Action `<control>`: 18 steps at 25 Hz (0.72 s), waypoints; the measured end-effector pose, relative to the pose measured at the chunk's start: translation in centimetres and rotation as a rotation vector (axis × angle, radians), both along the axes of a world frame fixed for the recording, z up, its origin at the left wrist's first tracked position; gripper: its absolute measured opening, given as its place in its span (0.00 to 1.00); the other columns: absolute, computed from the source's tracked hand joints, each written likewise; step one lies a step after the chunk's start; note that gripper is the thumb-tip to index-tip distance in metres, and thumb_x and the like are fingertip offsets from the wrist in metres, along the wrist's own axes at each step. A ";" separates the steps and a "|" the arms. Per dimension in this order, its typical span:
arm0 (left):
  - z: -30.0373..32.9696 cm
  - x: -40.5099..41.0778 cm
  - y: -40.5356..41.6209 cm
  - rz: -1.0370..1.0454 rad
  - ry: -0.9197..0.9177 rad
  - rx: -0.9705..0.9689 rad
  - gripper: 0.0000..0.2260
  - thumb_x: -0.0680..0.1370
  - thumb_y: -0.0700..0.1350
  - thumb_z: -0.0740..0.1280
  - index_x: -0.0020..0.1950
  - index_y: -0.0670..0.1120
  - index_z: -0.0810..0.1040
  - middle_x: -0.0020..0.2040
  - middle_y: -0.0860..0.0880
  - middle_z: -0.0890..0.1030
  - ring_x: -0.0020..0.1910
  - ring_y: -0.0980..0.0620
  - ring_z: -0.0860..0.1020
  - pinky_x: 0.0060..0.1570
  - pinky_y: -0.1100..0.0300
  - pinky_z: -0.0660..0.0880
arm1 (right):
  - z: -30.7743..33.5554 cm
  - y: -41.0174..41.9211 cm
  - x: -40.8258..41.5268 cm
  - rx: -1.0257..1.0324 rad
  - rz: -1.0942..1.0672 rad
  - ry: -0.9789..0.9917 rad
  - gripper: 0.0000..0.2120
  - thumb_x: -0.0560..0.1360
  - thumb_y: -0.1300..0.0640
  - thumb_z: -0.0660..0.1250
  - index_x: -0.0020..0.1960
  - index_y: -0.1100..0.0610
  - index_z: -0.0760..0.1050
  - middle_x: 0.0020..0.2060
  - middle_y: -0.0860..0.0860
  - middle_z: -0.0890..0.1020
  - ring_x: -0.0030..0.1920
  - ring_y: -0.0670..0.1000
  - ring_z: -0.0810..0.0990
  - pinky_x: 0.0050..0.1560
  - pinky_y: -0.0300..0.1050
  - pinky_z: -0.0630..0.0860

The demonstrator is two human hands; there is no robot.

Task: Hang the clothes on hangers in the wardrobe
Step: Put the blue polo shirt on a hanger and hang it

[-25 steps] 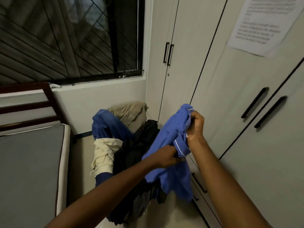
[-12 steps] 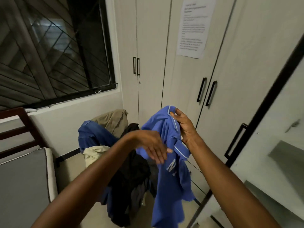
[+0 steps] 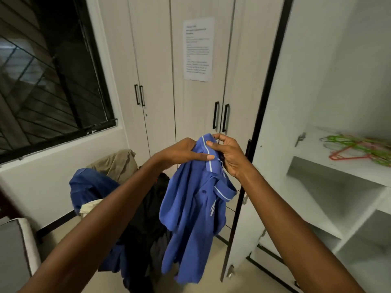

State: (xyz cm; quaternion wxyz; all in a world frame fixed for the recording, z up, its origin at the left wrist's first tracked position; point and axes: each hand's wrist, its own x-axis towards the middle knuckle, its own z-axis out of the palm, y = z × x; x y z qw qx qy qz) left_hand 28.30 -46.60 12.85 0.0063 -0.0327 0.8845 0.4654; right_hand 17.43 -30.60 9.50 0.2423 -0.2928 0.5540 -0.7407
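Note:
A blue polo shirt (image 3: 193, 212) with white-trimmed collar hangs in the air in front of me. My left hand (image 3: 183, 153) grips its top at the collar from the left. My right hand (image 3: 227, 154) pinches the collar from the right, thumb on the white stripe. The rest of the shirt dangles down below both hands. A bunch of green and red hangers (image 3: 359, 150) lies on a shelf inside the open wardrobe (image 3: 330, 170) at the right.
A pile of clothes (image 3: 118, 187), blue, beige and black, is heaped over a chair behind the shirt. The open wardrobe door (image 3: 260, 144) stands edge-on just right of my hands. Closed wardrobe doors (image 3: 160, 81) are ahead. A mattress (image 3: 14, 250) is at lower left.
The view has swung right, revealing the open wardrobe shelves and hangers. My left hand, off the shirt half a second ago, now grips the collar next to my right hand.

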 end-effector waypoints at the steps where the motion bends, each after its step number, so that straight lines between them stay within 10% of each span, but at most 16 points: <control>1: 0.1 -0.4 1.2 -0.008 0.015 0.056 0.13 0.73 0.56 0.78 0.44 0.47 0.85 0.43 0.48 0.86 0.43 0.51 0.85 0.42 0.62 0.77 | 0.4 1.6 -0.3 0.000 -0.038 0.009 0.13 0.77 0.63 0.73 0.61 0.63 0.77 0.52 0.63 0.85 0.48 0.60 0.85 0.48 0.51 0.85; 7: 0.8 -5.0 9.4 -0.067 0.166 0.246 0.23 0.75 0.51 0.78 0.43 0.30 0.76 0.44 0.33 0.82 0.41 0.41 0.81 0.45 0.49 0.75 | -0.5 13.4 -2.8 0.068 -0.124 0.084 0.20 0.75 0.50 0.75 0.62 0.60 0.80 0.55 0.57 0.84 0.56 0.57 0.83 0.60 0.55 0.78; 13: 2.4 -9.8 19.9 -0.106 0.315 0.399 0.12 0.78 0.45 0.74 0.42 0.37 0.80 0.42 0.42 0.85 0.40 0.46 0.84 0.41 0.56 0.79 | -5.9 27.6 -6.1 0.504 0.104 0.259 0.21 0.67 0.70 0.80 0.59 0.65 0.82 0.55 0.57 0.86 0.55 0.56 0.85 0.59 0.52 0.80; 18: 2.8 -15.2 28.1 -0.021 0.426 0.565 0.11 0.78 0.43 0.74 0.44 0.36 0.79 0.43 0.41 0.85 0.41 0.46 0.85 0.40 0.57 0.80 | -8.2 38.8 -11.9 0.368 -0.199 0.075 0.24 0.69 0.67 0.74 0.65 0.60 0.79 0.56 0.61 0.84 0.56 0.62 0.83 0.56 0.55 0.77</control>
